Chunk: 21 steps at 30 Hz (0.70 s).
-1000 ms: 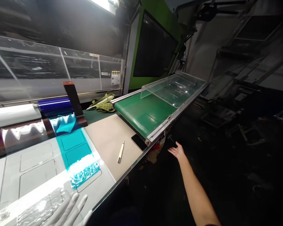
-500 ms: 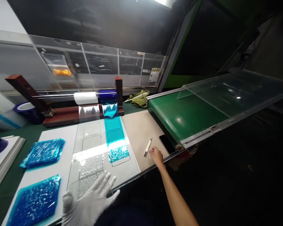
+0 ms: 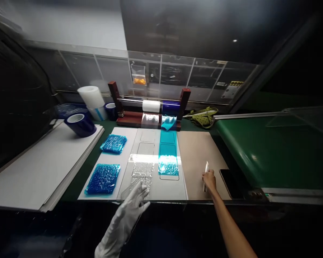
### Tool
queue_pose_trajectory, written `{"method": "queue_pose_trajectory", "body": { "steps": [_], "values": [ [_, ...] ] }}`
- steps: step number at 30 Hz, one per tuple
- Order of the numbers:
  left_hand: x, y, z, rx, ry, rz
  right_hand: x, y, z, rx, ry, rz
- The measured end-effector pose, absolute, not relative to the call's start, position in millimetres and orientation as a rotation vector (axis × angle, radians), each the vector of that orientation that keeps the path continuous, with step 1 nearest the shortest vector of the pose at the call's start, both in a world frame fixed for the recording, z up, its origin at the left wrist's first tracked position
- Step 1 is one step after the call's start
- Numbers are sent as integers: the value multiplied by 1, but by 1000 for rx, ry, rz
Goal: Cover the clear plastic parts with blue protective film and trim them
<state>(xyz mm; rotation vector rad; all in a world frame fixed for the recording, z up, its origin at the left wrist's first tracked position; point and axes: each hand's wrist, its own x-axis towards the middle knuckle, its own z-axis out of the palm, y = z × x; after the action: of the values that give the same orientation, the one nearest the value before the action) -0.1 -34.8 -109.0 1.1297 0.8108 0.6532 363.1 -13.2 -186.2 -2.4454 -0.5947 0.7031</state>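
Note:
My left hand point(image 3: 131, 204), in a white glove, is raised at the table's front edge, its fingers partly spread around a thin clear panel point(image 3: 127, 190). The panel's faint outline runs from the fingers over the white board, and its far side is hard to make out. Just beyond lies a stack of clear film pieces point(image 3: 142, 169). My bare right hand point(image 3: 210, 180) rests on the tan board point(image 3: 195, 150), with its fingers closed on a white utility knife point(image 3: 205, 186) whose tip points away from me.
Two blue film stacks point(image 3: 113, 143) lie left, and turquoise film point(image 3: 168, 166) lies mid-table. Behind stands a roll holder point(image 3: 131, 119) with white and blue rolls. A phone point(image 3: 230, 183) and green conveyor point(image 3: 247, 157) are right. Paper sheets point(image 3: 40, 165) carry a blue roll point(image 3: 82, 125).
The view has swung left, showing the paper stack. My right hand has moved onto the utility knife and closed on it. My left hand has turned and stays near the front edge.

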Motion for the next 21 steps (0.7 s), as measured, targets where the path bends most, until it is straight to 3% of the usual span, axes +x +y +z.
{"method": "queue_pose_trajectory", "body": {
  "steps": [3,8,14,21],
  "values": [
    [-8,-35,-100,1393,947,634,332,-26,-171,-2196,-757,803],
    [-9,-32,-71,2069,1049,378,255,-68,-116,-1478,-1067,1277],
    [-6,-31,-49,2226,926,296,207,-112,-62,-1614,-1263,1304],
    [-6,-32,-43,2200,887,298,194,-113,-66,-1538,-1600,1235]
  ]
}}
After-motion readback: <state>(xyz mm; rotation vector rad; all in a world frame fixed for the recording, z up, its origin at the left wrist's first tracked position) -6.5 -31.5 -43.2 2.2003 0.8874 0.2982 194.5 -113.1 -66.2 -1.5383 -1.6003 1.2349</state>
